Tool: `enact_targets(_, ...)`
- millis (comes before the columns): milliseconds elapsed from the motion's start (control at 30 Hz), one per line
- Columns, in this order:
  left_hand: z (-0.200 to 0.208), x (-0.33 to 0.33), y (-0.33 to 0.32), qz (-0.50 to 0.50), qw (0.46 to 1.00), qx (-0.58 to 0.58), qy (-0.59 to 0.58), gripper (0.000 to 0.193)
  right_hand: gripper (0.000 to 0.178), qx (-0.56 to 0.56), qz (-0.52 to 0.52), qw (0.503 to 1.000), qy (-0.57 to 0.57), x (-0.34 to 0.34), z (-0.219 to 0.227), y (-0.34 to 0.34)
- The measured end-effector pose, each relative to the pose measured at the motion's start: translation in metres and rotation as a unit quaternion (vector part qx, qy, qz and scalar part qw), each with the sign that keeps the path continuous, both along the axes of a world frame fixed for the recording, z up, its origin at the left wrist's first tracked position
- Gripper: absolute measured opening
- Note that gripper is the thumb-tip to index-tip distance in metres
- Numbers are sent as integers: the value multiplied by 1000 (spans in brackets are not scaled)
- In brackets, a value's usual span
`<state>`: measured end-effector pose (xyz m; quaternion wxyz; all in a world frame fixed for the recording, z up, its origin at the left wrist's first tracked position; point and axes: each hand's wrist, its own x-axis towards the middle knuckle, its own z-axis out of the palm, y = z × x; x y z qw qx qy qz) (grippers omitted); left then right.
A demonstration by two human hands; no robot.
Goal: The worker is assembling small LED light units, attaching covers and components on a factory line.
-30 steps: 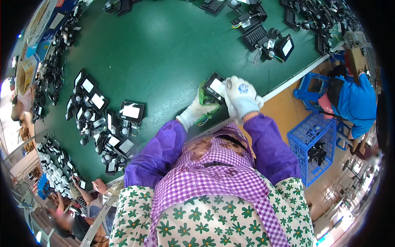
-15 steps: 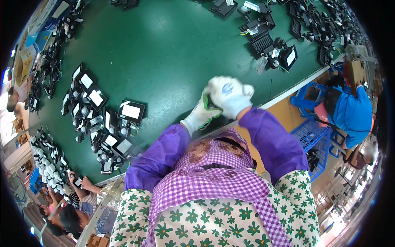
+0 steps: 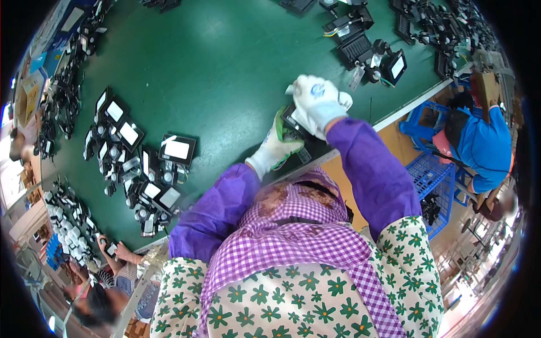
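My left hand (image 3: pixel 276 147), in a white glove with green on the fingers, grips a black LED floodlight (image 3: pixel 289 116) near the table's front edge. Most of the floodlight is hidden under my hands; a small fitting shows by the left fingers. My right hand (image 3: pixel 319 97), in a white glove, is closed over the floodlight's far right part. Pale edges of what looks like a white cloth (image 3: pixel 305 121) stick out from beneath it. Left of my hands, several black floodlights with white panels lie in a pile, the nearest floodlight (image 3: pixel 177 149) face up.
The green table (image 3: pixel 197 73) carries more floodlights (image 3: pixel 355 50) with loose wires at the far right and along its left edge. Blue plastic crates (image 3: pixel 431 180) stand beyond the right edge, near a person in blue (image 3: pixel 487 149). Another person's hands (image 3: pixel 115 249) work at the lower left.
My right hand has moved up and away from my left, uncovering part of the floodlight and a pale cloth-like edge. My left hand stays nearly in place.
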<state>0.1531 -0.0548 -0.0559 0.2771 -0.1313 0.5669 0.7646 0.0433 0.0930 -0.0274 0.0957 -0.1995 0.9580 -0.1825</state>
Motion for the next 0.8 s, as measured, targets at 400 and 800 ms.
enact_targets(400,-29,12,-3,-22,988,-108,111,96,20,-14,92,996,6,38,8,-14)
enact_targets(800,-1,11,10,70,997,46,3,98,11,29,-153,983,-92,98,16,35)
